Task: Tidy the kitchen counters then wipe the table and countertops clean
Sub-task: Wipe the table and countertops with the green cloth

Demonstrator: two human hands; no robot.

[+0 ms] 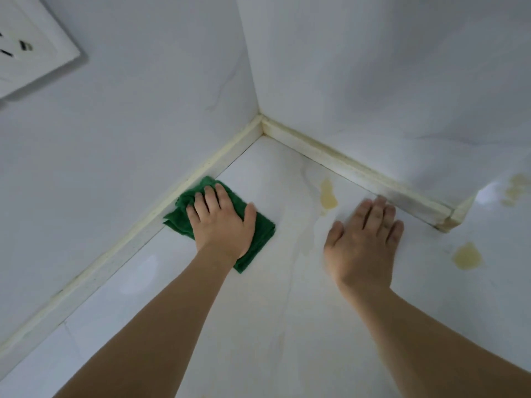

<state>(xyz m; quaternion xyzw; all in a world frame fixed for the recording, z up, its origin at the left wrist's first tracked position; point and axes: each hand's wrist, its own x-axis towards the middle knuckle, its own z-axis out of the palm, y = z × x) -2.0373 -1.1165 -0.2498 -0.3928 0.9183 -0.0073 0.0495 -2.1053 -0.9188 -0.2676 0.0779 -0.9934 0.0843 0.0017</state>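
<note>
Countertop (258,326) wiping is under way in a white corner, and the risks run across the scene from the left. High on the left wall sits a power socket (31,53) — if the cloth is wet and gets swept up the wall, water near the slots would be a real hazard. Below it, a folded green cloth (258,237) lies on the countertop, its far edge touching the yellowed trim strip (184,191) along the wall. The left hand (221,222) presses it flat, fingers fairly straight and spread on top rather than curled round it; held that loosely, the cloth could bunch up or slip out from under the palm on a hard push, leaving grime along the strip. Just beyond, a yellowish stain (327,196) sits near the back trim, apart from the cloth. The right hand (365,242) rests open and flat on the bare surface beside that stain, blurred at the fingertips — it could smear the mark or slide if the surface is damp. Farther right, a second stain (467,255) could easily get missed.
</note>
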